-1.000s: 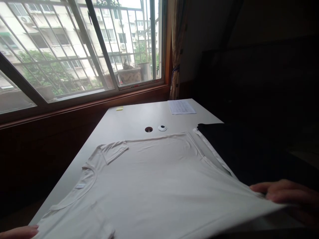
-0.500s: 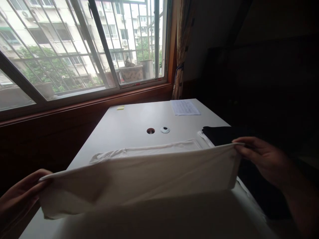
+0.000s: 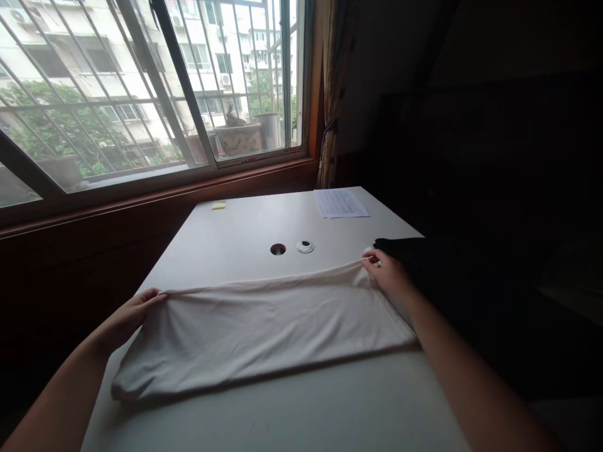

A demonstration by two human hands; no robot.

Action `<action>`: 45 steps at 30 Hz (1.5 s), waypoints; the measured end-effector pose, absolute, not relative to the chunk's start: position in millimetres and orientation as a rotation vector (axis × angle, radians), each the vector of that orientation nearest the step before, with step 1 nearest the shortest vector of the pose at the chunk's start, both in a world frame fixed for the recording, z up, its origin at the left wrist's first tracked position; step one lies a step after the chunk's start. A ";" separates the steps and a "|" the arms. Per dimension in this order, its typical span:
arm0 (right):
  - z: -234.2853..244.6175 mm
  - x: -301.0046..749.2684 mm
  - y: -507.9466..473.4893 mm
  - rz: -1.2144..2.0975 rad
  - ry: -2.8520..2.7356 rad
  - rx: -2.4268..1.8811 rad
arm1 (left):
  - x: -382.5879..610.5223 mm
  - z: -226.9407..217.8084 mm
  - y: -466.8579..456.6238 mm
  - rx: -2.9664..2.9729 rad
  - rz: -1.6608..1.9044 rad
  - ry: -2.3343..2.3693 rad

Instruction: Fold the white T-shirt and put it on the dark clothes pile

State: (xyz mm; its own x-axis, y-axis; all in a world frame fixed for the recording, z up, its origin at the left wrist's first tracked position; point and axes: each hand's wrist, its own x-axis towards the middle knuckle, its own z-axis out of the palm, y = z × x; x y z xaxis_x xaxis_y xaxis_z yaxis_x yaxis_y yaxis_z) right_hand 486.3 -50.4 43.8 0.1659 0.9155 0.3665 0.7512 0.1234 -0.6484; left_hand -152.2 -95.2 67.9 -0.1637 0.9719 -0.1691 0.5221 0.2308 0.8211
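Note:
A white T-shirt (image 3: 264, 326) lies folded in half lengthwise across the white table (image 3: 245, 232). My left hand (image 3: 134, 312) pinches its far left corner, fingers closed on the cloth. My right hand (image 3: 389, 273) grips the far right corner, fingers closed on the fabric edge. Both arms reach forward over the table, one on each side of the shirt.
A dark garment (image 3: 424, 257) lies at the table's right edge beside my right hand. Beyond the shirt are a cable hole (image 3: 277, 249) and its round cap (image 3: 305, 247). A printed sheet (image 3: 341, 203) and a yellow note (image 3: 218, 204) lie at the far end, under a barred window (image 3: 155, 88).
The shirt lay flat and open; both hands lifted its near edge and carried it away from me onto the far edge, so it now lies folded in half.

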 end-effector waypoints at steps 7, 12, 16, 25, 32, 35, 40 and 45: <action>8.7 487.6 -34.2 0.122 -1.635 -1.745 | -165.3 47.5 -76.6 1.414 0.754 1.926; 2.1 484.7 -34.2 0.133 -1.638 -1.740 | -154.3 48.3 -64.2 1.692 0.609 1.962; 6.5 482.0 -37.6 0.166 -1.620 -1.780 | -139.5 48.2 -60.4 1.782 0.495 1.928; 11.9 489.7 -51.9 0.280 -1.632 -1.636 | -143.9 23.5 -81.9 1.981 0.719 1.887; 5.2 487.9 -34.6 0.207 -1.637 -1.731 | -140.7 19.2 -79.9 1.990 0.801 1.935; 2.2 484.8 -27.5 0.097 -1.670 -1.786 | -144.6 15.1 -77.8 2.001 0.792 1.968; -5.3 479.2 -27.9 -0.111 -1.758 -1.842 | -153.0 5.9 -76.5 2.076 0.777 2.064; 0.9 474.7 -41.7 -0.326 -1.790 -1.919 | -142.9 13.2 -82.1 2.364 0.730 2.278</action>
State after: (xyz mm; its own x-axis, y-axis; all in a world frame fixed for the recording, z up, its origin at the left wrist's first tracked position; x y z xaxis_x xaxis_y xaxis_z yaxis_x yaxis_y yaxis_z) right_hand 474.7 -41.7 0.9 0.1104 0.8644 0.4905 0.9818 -0.0181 -0.1891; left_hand -142.9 -82.1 13.2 0.0003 0.8929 0.4503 0.9883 -0.0690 0.1361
